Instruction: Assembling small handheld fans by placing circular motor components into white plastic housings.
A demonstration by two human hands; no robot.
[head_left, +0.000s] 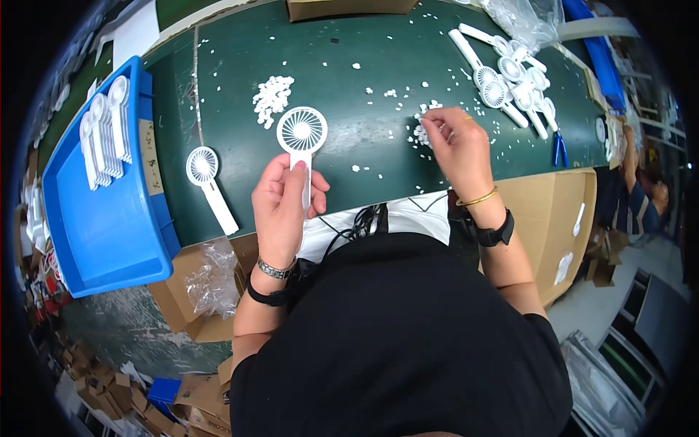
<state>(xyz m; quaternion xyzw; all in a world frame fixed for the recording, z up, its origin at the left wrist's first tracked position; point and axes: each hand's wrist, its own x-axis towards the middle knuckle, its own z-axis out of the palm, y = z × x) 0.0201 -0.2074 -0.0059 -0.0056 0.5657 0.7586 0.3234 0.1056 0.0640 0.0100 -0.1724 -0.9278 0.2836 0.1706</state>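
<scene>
My left hand [282, 200] is closed round the handle of a white handheld fan [314, 121], its round slatted head pointing away from me. Over a small pile of white bits [421, 132] on the green table, my right hand [460, 146] has thumb and fingertips pinched together; whatever is between them is too small to make out. Another pile of white pieces [273, 96] lies just beyond the held fan. To the left, a second white fan [211, 186] rests on the table with its handle toward me. Several more fans [502, 86] lie heaped at the far right.
A blue tray [109, 251] at the left holds stacked white fan parts [102, 138]. Blue-handled pliers [559, 149] lie near the right edge of the green table [349, 87]. Open cardboard boxes [542, 218] stand below the front edge. Another person [644, 189] is at the far right.
</scene>
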